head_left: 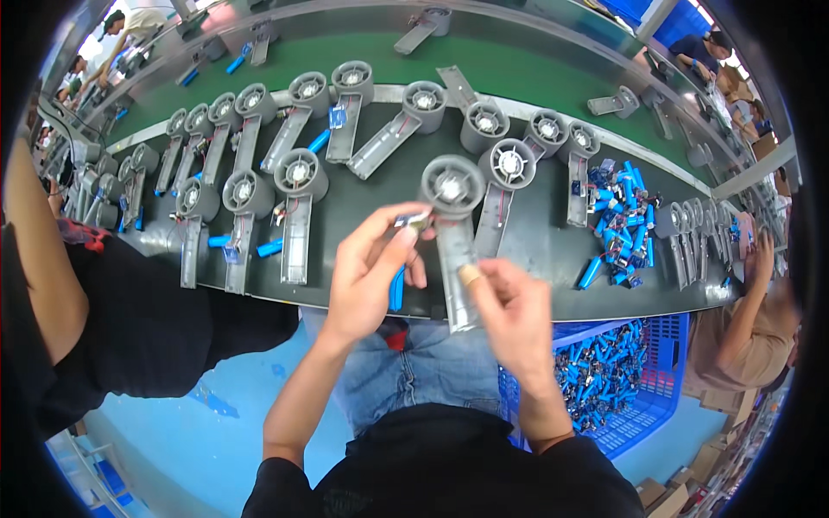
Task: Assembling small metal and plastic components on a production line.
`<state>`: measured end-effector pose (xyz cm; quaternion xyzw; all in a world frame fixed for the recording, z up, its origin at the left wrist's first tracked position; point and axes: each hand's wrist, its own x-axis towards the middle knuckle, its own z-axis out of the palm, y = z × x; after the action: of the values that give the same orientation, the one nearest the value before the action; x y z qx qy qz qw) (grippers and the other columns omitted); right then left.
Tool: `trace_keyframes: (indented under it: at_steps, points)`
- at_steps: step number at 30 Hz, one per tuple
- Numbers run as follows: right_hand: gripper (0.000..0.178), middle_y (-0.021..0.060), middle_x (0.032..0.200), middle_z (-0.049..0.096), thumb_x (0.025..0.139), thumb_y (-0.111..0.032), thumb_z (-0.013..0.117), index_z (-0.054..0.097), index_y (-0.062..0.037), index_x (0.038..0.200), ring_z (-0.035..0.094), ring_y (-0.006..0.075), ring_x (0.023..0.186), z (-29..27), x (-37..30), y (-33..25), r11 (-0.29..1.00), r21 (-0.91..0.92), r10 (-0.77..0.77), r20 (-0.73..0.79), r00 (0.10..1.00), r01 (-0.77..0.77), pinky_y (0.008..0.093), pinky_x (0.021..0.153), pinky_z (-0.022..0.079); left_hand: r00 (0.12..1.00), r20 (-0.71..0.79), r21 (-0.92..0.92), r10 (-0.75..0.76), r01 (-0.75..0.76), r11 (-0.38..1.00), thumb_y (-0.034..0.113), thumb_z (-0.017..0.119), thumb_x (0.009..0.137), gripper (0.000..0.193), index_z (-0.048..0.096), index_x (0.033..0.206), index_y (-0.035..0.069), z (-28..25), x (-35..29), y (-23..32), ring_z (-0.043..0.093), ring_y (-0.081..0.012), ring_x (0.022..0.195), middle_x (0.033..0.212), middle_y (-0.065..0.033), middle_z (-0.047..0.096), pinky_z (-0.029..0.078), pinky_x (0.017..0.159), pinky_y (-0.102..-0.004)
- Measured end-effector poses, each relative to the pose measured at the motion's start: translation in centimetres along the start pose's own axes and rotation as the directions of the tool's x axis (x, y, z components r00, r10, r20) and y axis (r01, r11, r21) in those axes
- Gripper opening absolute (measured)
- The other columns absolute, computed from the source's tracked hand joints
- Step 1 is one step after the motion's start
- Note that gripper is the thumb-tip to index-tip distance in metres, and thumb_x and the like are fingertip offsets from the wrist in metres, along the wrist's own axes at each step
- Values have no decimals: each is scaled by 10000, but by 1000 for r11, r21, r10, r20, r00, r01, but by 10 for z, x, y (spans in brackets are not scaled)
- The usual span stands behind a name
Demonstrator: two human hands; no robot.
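My right hand (pixel 516 324) grips the handle of a grey handheld-fan housing (pixel 458 246), its round fan head pointing away from me. A tan wrap covers part of the right thumb or a finger. Between the thumb and fingers of my left hand (pixel 367 272) is a small circuit board (pixel 413 222), close beside the housing's neck. A blue cylindrical battery (pixel 396 290) hangs below the left fingers; its link to the board is hidden. The housing's handle is an open trough. Motion blurs the fan head slightly.
Several grey fan housings (pixel 299 177) lie on the dark worktable (pixel 363 194). To the right is a pile of blue batteries with boards (pixel 623 224). A blue crate (pixel 661 371) full of them stands below the table edge. Beyond runs a green conveyor (pixel 518 56). People work on both sides.
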<state>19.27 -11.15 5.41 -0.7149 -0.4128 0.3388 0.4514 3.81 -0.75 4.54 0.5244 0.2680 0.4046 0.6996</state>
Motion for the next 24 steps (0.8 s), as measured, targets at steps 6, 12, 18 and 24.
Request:
trace_keyframes:
  at_steps: [6, 12, 18, 24]
  points:
    - [366, 81, 668, 626, 954, -302, 640, 696, 60, 933, 539, 111, 644, -68, 146, -56, 868, -326, -437, -146, 888, 374, 324, 603, 442, 880, 41, 563, 474, -412, 716, 152, 565, 963, 250, 700, 1083, -20, 45, 179, 44, 678, -210, 725, 914, -121, 730, 519, 696, -345]
    - [357, 224, 951, 727, 864, -376, 678, 774, -37, 923, 687, 394, 970, -93, 341, -34, 781, -606, -254, -88, 963, 151, 452, 896, 532, 991, 40, 704, 131, -121, 700, 191, 619, 914, 284, 718, 1138, 48, 40, 359, 6, 635, -187, 757, 955, -112, 726, 491, 697, -325]
    - [431, 232, 1021, 719, 890, -440, 671, 755, -23, 959, 671, 407, 1032, -91, 401, 13, 796, -603, -152, -107, 983, 57, 467, 925, 522, 991, 43, 793, 128, -112, 599, 242, 673, 883, 330, 727, 1168, 85, 31, 421, -60, 659, -340, 1121, 1144, -201, 703, 501, 977, -404]
    - [705, 261, 963, 719, 882, -670, 581, 745, 13, 934, 704, 399, 963, -150, 352, -3, 420, -877, -164, -328, 930, -235, 482, 851, 558, 992, 25, 893, 126, -79, 442, 255, 691, 863, 387, 710, 1194, 55, 19, 402, -42, 637, -350, 1162, 1198, -205, 686, 485, 1015, -404]
